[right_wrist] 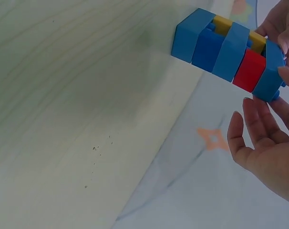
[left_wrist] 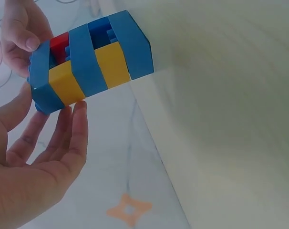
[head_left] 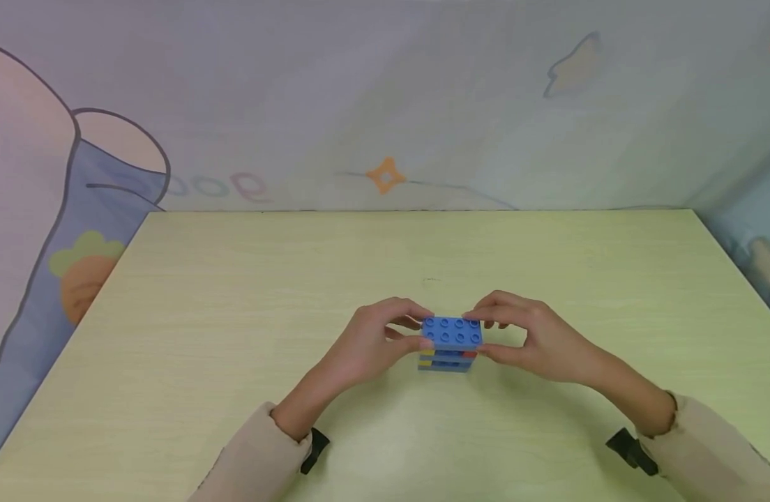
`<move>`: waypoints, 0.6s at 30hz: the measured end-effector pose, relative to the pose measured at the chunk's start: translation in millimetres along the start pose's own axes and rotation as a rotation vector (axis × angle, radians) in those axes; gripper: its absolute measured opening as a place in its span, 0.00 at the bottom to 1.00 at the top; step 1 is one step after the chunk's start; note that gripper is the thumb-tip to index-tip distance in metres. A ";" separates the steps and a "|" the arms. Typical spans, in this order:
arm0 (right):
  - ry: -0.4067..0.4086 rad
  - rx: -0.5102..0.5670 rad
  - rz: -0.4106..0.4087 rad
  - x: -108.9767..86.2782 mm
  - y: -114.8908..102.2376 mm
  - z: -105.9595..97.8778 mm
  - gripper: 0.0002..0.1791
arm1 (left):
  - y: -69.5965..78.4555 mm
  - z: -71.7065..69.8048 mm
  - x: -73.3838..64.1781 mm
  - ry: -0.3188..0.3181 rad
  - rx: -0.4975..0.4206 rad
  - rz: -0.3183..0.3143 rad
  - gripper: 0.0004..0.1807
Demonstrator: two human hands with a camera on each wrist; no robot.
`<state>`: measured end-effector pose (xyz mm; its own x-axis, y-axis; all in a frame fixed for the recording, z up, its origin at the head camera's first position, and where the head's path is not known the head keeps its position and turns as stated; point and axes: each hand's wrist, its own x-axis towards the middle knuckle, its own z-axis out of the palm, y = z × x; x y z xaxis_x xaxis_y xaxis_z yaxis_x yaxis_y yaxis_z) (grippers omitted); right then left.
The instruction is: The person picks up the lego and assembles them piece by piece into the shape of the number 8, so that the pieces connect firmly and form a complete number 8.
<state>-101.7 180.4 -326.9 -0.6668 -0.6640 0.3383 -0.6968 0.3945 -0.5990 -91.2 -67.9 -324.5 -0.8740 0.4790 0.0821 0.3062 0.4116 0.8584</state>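
A tower of toy building bricks stands on the table, with a long blue brick (head_left: 452, 341) on top, studs up. My left hand (head_left: 371, 343) pinches the left end of this top brick between thumb and fingers. At its right end, my right hand (head_left: 538, 341) does likewise. Two more long blue layers sit lower, the bottom blue brick (left_wrist: 137, 47) against the tabletop. Between the layers, yellow bricks (left_wrist: 112, 64) fill the left side. A red brick (right_wrist: 249, 70) and a darker blue brick (right_wrist: 210, 51) show on the right side, with gaps in the middle.
The pale wooden table (head_left: 266, 293) reaches back to a printed cloth backdrop (head_left: 360, 90). Black straps (head_left: 632, 452) show at both sleeve cuffs.
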 end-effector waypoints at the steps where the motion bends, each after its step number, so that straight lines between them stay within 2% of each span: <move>1: 0.004 0.005 0.012 0.7 0.2 -0.2 0.21 | -0.1 -0.3 0.3 0.006 0.001 -0.004 0.17; 5: 0.047 0.062 0.099 4.0 3.0 1.4 0.21 | -1.8 -1.1 3.5 0.027 0.012 -0.021 0.19; 10: 0.077 0.137 0.266 8.9 9.0 5.3 0.19 | -4.8 -1.8 9.3 0.031 0.011 -0.074 0.23; 14: 0.050 0.206 0.371 14.3 18.2 9.9 0.20 | -7.8 -1.5 13.5 0.006 0.007 -0.140 0.25; 18: -0.016 0.287 0.473 21.2 26.5 14.5 0.20 | -10.9 -0.9 16.0 -0.042 -0.010 -0.216 0.25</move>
<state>-130.4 167.6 -346.1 -0.8840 -0.4668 -0.0255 -0.2206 0.4646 -0.8576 -108.9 -65.5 -332.1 -0.9022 0.4127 -0.1256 0.1094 0.5006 0.8587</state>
